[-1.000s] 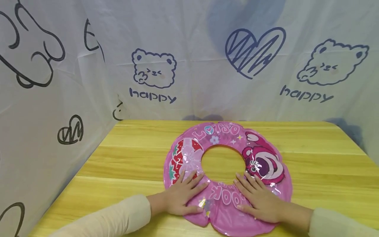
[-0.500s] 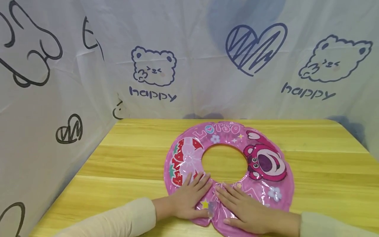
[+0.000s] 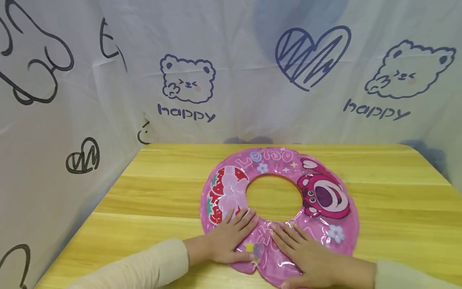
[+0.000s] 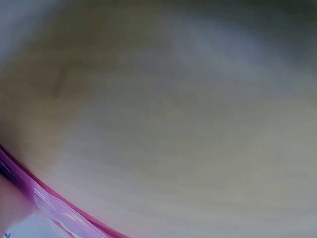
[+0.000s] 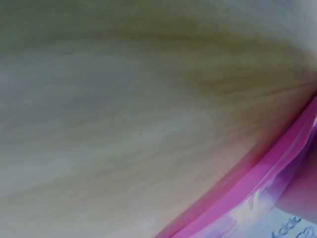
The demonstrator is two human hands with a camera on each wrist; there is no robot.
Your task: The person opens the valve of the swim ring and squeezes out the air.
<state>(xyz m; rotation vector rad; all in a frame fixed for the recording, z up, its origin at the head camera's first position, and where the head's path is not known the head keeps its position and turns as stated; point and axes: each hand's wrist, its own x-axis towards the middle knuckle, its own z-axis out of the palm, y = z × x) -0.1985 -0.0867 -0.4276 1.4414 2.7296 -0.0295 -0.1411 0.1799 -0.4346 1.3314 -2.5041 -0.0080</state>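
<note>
A pink inflatable swim ring [image 3: 279,154] lies flat on the table in the head view, printed with strawberries, a bear and the letters LOTSO. My left hand [image 3: 231,239] rests on its near left part, fingers straight and slightly spread. On the near side, to the right, my right hand [image 3: 306,251] lies palm down with its fingers extended, covering some of the lettering. Between the hands the ring's near edge has a notch. Each wrist view catches only a strip of the ring's edge, low at the left [image 4: 64,213] and low at the right [image 5: 257,183].
The ring lies on a yellow wood-grain table [image 3: 151,192]. A white cloth [image 3: 245,80] with drawn bears, hearts and "happy" hangs behind the table and along its left side. The table surface is blurred in both wrist views.
My right hand has slid left across the ring toward my left hand, then slightly back right. The bear and a white flower are now uncovered. My left hand has shifted only slightly right.
</note>
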